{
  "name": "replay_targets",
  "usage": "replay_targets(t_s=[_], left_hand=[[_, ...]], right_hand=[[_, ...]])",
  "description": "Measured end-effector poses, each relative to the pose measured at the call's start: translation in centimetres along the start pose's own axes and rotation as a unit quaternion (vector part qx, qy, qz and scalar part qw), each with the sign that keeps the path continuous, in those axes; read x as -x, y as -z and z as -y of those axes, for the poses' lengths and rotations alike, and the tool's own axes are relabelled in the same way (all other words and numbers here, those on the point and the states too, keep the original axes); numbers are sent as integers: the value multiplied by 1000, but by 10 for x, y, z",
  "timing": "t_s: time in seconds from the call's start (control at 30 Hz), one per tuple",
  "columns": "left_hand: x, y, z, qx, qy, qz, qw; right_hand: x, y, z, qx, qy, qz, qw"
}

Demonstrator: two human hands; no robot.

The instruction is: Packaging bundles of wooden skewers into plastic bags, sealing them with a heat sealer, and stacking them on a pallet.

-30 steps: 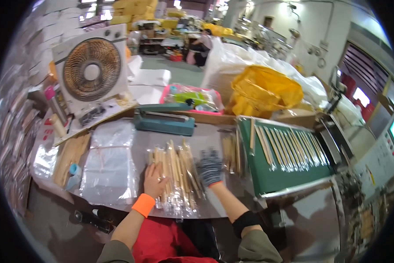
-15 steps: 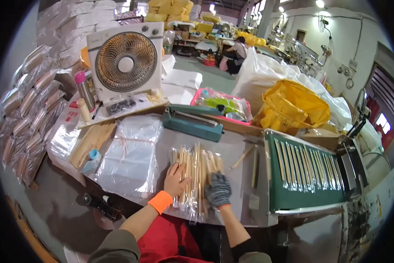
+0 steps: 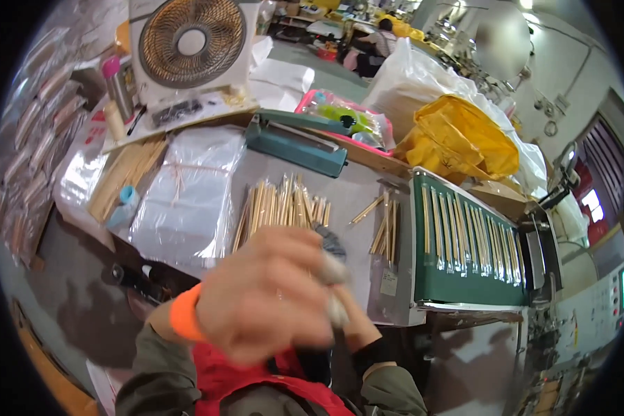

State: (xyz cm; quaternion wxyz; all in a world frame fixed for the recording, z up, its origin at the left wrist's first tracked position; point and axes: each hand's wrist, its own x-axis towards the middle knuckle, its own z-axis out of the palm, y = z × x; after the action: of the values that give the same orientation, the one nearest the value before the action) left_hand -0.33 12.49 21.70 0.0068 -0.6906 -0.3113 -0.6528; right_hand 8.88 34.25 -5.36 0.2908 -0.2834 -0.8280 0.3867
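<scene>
My left hand (image 3: 270, 288), with an orange band at its wrist, is raised near the camera above the table's front edge. It is smeared by motion, so whether its fingers hold anything cannot be told; pale blurred patches show at the fingertips. Behind it, my right hand (image 3: 330, 241) in a grey knitted glove is mostly hidden, by the right end of the pile of wooden sticks (image 3: 277, 202). The pile's lower part is covered by my left hand. A few sticks in clear wrap (image 3: 388, 232) lie right of it, beside the green belt.
Wrapped sticks lie in a row on the green belt (image 3: 468, 281) at right. Left of the pile sits a tied stack of clear bags (image 3: 183, 197). Behind stand a teal sealer (image 3: 298, 149), a pink tray (image 3: 385, 147), a yellow bag (image 3: 464, 139) and a fan (image 3: 191, 43).
My left hand has risen off the sticks toward the camera. More sticks now lie beside the green belt. The view has tilted downward.
</scene>
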Motion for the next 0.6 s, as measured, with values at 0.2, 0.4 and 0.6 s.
replay_targets(t_s=[0.2, 0.4, 0.6], left_hand=[[-22, 13, -44, 58, -99, 10, 993], [-15, 9, -40, 28, -95, 40, 994], [-13, -1, -40, 47, -91, -32, 994]], right_hand=[[-70, 50, -39, 500, 145, -35, 853], [-45, 62, -63, 458, 17, 15, 888], [20, 52, -27, 419, 122, 8, 900]])
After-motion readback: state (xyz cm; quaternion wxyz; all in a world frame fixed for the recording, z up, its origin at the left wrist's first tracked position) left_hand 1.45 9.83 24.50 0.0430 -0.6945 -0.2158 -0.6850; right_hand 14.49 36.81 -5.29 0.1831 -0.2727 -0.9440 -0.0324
